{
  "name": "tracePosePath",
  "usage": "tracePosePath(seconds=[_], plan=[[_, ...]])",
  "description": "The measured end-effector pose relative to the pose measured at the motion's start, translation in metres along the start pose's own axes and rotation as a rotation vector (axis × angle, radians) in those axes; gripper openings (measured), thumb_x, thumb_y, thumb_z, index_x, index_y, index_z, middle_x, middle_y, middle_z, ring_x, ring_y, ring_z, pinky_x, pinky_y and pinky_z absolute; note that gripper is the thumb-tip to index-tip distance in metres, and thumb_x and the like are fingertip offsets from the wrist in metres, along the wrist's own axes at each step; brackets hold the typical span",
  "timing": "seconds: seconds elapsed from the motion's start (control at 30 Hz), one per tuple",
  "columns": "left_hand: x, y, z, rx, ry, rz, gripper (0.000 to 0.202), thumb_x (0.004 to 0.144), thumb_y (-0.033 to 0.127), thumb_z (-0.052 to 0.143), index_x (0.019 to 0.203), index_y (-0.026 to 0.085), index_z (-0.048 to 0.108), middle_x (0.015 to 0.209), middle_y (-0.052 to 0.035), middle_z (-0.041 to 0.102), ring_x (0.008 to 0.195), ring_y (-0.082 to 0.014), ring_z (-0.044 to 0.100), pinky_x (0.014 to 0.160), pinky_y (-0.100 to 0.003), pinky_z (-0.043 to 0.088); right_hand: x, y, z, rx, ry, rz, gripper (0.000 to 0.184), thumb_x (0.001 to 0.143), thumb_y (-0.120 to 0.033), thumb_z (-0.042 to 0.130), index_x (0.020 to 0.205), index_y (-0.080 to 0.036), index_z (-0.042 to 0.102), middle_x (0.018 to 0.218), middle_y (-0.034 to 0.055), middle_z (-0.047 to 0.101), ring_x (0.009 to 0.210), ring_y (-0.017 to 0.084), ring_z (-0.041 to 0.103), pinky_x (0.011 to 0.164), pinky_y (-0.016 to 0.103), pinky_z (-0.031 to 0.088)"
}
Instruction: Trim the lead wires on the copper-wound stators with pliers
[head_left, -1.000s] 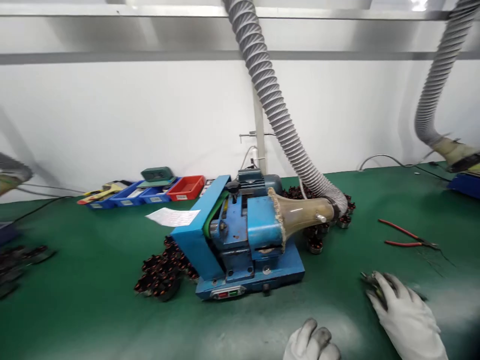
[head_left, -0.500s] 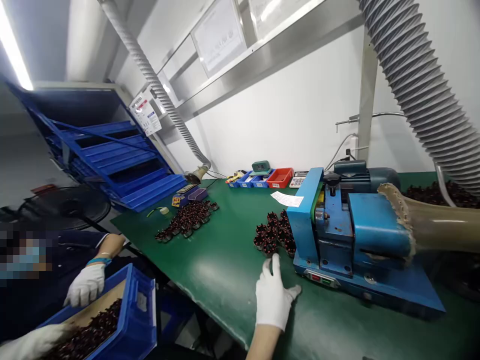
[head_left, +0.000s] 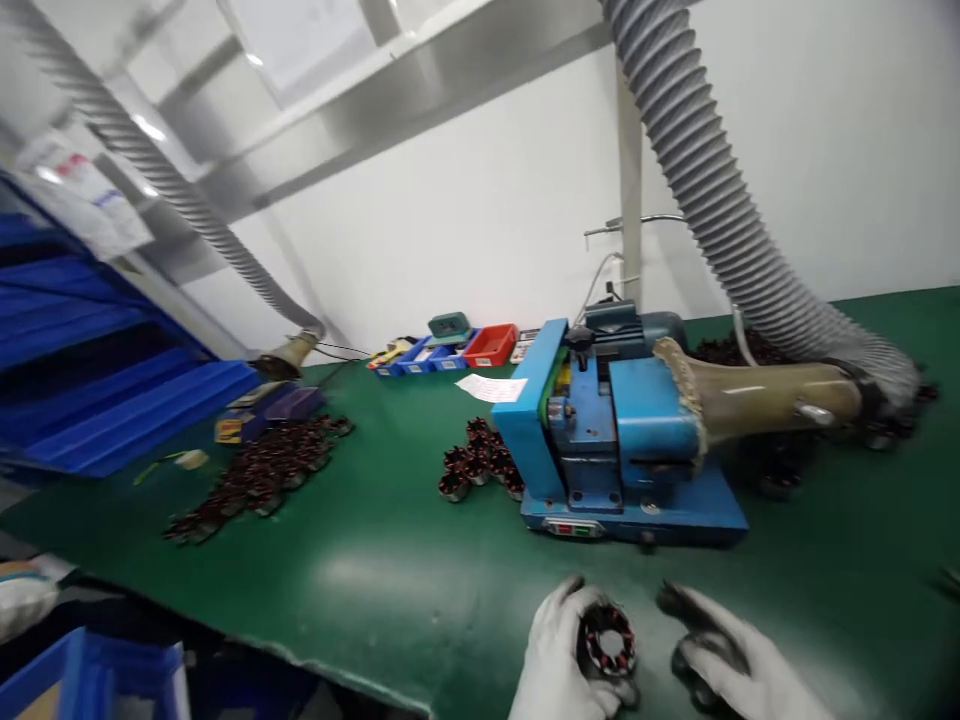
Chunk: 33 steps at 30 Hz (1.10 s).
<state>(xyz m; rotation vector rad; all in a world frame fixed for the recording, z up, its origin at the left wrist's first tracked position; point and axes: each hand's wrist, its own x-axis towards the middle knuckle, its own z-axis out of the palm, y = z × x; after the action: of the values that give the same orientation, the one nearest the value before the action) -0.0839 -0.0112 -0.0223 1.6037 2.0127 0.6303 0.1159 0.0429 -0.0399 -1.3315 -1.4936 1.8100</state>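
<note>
My left hand [head_left: 559,655], in a white glove, is closed around a small wound stator [head_left: 606,640] with red-brown copper coils, held low over the green table [head_left: 360,580]. My right hand [head_left: 731,660], gloved with dirty dark fingertips, hovers just right of the stator with its fingers curled; whether they touch it or hold anything is unclear. A blue bench machine [head_left: 622,440] stands right behind both hands, with a tan funnel [head_left: 757,398] joined to a grey ribbed hose [head_left: 712,200]. A heap of the same stators [head_left: 480,465] lies at the machine's left side.
A second heap of stators [head_left: 255,480] lies at the far left of the table. Small blue and red bins [head_left: 457,350] stand by the wall. Blue racking [head_left: 112,380] fills the left. A blue crate [head_left: 97,680] and another person's gloved hand [head_left: 22,600] show at the lower left.
The view has swung back right toward the machine. My left hand, open near the stator heap half a second ago, now grips one stator, and my right hand has come into view beside it.
</note>
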Motion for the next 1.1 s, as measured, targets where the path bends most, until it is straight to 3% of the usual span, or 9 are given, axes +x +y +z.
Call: tracePosePath(seconds=[0.07,0.17,0.27,0.4,0.5,0.67,0.8,0.93,1.1], plan=[[-0.008,0.012,0.017,-0.114,-0.079,0.024,0.090,0.047,0.008,0.068,0.133,0.020,0.043,0.134,-0.0096,0.045,0.124,-0.0264,0.039,0.104,-0.038,0.035,0.001,-0.018,-0.006,-0.062,-0.139,-0.005,0.067,0.070,-0.030,0.058,0.132,-0.009,0.043,0.096,0.0116,0.063,0.073,0.020,0.061,0.063,0.029,0.051],[-0.008,0.025,0.028,-0.130,-0.170,0.010,0.096,0.048,0.010,0.066,0.138,0.020,0.034,0.134,-0.0090,0.045,0.126,-0.0274,0.038,0.105,-0.039,0.035,-0.001,-0.041,-0.012,-0.040,-0.237,-0.048,0.046,0.064,-0.021,0.060,0.109,-0.011,0.059,0.103,0.0104,0.058,0.093,0.023,0.058,0.076,0.029,0.048],[-0.004,0.027,0.032,-0.089,-0.156,0.069,0.093,0.049,0.014,0.067,0.137,0.020,0.036,0.133,-0.0095,0.046,0.125,-0.0290,0.038,0.104,-0.040,0.036,-0.007,-0.047,-0.012,0.084,-0.217,-0.014,0.032,0.063,-0.024,0.064,0.093,-0.013,0.059,0.093,0.0074,0.059,0.086,0.021,0.059,0.072,0.029,0.048],[-0.001,0.023,0.036,-0.040,-0.141,0.140,0.093,0.048,0.019,0.069,0.136,0.015,0.038,0.132,-0.0131,0.046,0.123,-0.0311,0.039,0.104,-0.042,0.036,-0.011,-0.041,-0.009,0.230,-0.116,0.057,0.043,0.068,-0.043,0.065,0.098,-0.015,0.052,0.089,0.0060,0.061,0.065,0.013,0.057,0.054,0.022,0.046],[-0.001,0.027,0.031,-0.046,-0.217,0.092,0.098,0.047,0.020,0.067,0.139,0.016,0.034,0.136,-0.0117,0.043,0.126,-0.0312,0.035,0.106,-0.041,0.032,-0.004,-0.044,-0.002,0.086,-0.086,0.142,0.045,0.074,-0.055,0.056,0.090,-0.013,0.052,0.072,0.0020,0.058,0.042,0.007,0.046,0.039,0.019,0.038],[-0.004,0.040,0.015,-0.053,-0.328,-0.014,0.099,0.050,0.017,0.061,0.142,0.015,0.026,0.142,-0.0095,0.034,0.132,-0.0297,0.027,0.109,-0.040,0.027,0.009,-0.053,0.003,-0.033,-0.082,0.221,0.042,0.062,-0.051,0.068,0.070,-0.015,0.048,0.049,-0.0047,0.045,0.030,0.005,0.034,0.026,0.017,0.021],[-0.007,0.042,0.012,-0.066,-0.305,0.021,0.092,0.052,0.013,0.059,0.139,0.021,0.032,0.140,-0.0060,0.038,0.131,-0.0287,0.028,0.109,-0.041,0.027,-0.003,-0.052,-0.011,0.142,-0.095,0.170,0.059,0.057,-0.072,0.061,0.068,-0.018,0.040,0.049,-0.0078,0.035,0.032,0.002,0.026,0.030,0.017,0.020],[-0.004,0.039,0.011,-0.077,-0.337,0.085,0.091,0.055,0.016,0.063,0.140,0.020,0.032,0.141,-0.0074,0.036,0.131,-0.0297,0.027,0.110,-0.044,0.025,-0.016,-0.053,-0.023,0.401,0.026,0.087,0.059,0.058,-0.068,0.067,0.071,-0.019,0.037,0.055,-0.0067,0.039,0.039,0.003,0.034,0.035,0.017,0.027],[-0.001,0.035,0.016,-0.048,-0.341,0.148,0.095,0.054,0.017,0.069,0.140,0.009,0.029,0.137,-0.0166,0.039,0.128,-0.0332,0.032,0.108,-0.048,0.029,-0.009,-0.054,-0.008,0.024,-0.057,0.220,0.069,0.055,-0.068,0.068,0.092,-0.012,0.052,0.070,0.0036,0.058,0.046,0.008,0.045,0.039,0.019,0.033]])
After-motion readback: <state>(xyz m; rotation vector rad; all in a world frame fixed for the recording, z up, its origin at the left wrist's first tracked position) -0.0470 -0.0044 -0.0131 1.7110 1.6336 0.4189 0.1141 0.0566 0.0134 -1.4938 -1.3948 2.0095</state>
